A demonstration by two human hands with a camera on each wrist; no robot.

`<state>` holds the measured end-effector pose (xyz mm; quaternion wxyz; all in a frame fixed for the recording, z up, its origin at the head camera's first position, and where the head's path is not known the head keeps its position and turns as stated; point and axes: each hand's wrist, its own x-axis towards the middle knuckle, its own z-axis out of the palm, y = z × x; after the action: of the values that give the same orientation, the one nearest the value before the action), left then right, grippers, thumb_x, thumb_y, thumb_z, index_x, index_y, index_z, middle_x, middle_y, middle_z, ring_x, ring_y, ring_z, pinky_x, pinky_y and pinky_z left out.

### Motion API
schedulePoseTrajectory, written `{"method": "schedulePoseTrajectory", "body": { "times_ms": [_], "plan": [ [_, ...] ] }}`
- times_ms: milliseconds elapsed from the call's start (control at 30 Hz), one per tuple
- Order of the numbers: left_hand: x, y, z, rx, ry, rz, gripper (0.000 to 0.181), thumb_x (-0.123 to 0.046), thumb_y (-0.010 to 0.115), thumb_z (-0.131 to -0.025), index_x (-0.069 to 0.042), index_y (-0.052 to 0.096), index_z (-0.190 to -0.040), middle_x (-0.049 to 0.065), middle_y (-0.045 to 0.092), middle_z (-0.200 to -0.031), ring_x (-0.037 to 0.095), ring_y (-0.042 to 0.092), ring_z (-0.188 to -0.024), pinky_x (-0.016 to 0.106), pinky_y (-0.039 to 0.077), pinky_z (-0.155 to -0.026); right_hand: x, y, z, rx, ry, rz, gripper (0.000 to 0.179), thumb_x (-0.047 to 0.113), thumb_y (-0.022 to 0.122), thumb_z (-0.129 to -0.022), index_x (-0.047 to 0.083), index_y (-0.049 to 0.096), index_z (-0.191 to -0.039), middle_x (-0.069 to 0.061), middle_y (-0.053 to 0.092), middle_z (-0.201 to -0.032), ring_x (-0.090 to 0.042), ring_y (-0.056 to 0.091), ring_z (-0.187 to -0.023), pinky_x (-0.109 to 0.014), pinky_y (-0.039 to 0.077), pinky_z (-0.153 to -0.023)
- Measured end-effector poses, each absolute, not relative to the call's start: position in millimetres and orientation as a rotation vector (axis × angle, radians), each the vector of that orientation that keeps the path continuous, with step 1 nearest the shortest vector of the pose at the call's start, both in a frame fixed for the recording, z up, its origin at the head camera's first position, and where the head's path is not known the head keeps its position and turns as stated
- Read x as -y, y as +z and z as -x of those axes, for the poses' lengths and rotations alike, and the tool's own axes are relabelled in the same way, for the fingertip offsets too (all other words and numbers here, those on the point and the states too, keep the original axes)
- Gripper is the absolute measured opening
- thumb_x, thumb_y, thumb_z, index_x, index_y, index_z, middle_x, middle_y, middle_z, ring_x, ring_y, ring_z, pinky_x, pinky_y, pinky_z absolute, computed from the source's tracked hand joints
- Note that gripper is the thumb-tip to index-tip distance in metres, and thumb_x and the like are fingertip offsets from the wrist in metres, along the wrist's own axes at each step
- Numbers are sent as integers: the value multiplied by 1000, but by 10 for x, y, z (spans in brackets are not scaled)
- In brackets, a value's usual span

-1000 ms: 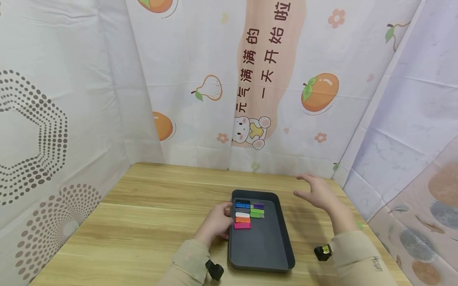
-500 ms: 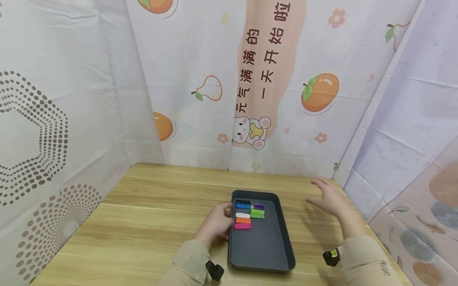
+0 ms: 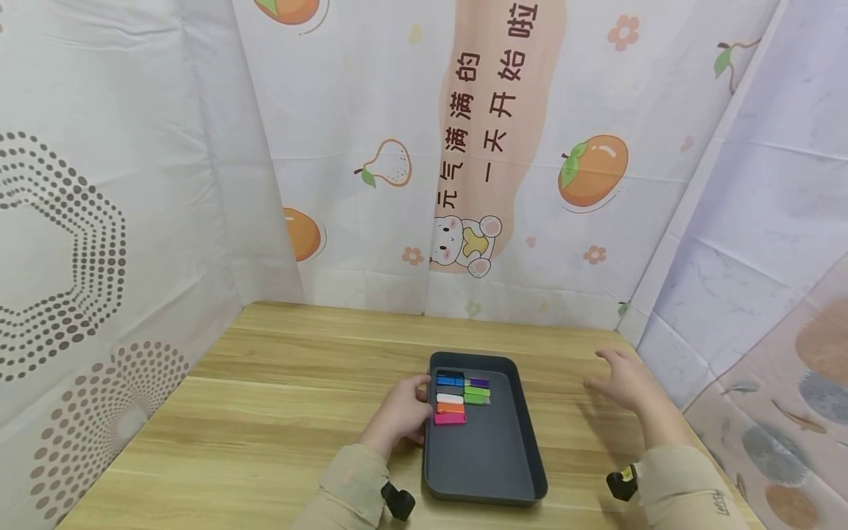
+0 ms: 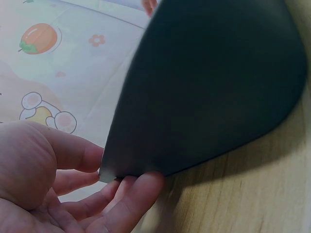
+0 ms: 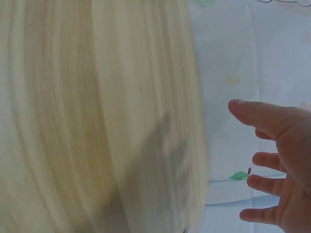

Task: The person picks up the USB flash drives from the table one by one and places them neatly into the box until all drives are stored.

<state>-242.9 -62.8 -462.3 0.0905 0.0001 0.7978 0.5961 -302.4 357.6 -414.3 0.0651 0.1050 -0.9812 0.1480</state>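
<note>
A dark grey rectangular tray (image 3: 483,456) lies on the wooden table, with several coloured USB sticks (image 3: 450,398) set in two columns at its far left. Among them, a pink stick (image 3: 450,419) is the nearest to me. My left hand (image 3: 400,411) is at the tray's left wall. In the left wrist view its fingers (image 4: 150,182) grip the edge of that wall, some tips hidden behind it. To the right of the tray, my right hand (image 3: 619,379) hovers over the table; its spread fingers (image 5: 265,184) hold nothing.
Bare wood of the table (image 3: 278,383) stretches left of the tray. A printed curtain (image 3: 371,280) hangs along the far edge, and other curtains (image 3: 742,309) close in both sides. Each sleeve carries a small black device (image 3: 623,483) at the wrist.
My right hand has moved right and toward me, away from the tray. The left hand, tray and USB sticks keep their places.
</note>
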Motion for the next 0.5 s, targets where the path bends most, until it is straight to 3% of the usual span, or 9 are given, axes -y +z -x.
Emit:
{"method": "schedulePoseTrajectory", "body": {
  "times_ms": [333,500],
  "plan": [
    [628,-4649,2436,-2366,1777,-5,61,6,63,-89,-3,49,-148,22,60,-120,29,66,-84,40,60,-52,-3765,-4285,3010,2983,471,-266,74,29,79,-84,-19,50,-133,-46,46,-132,-63,43,-121,-71,37,-101],
    [630,-4671,2447,-2367,1778,-14,62,6,63,-89,-3,49,-148,22,60,-119,30,66,-84,41,60,-51,-3864,-4358,2999,3042,481,-183,77,30,77,-87,-22,45,-134,-49,41,-132,-65,39,-122,-72,34,-103]
  ]
}}
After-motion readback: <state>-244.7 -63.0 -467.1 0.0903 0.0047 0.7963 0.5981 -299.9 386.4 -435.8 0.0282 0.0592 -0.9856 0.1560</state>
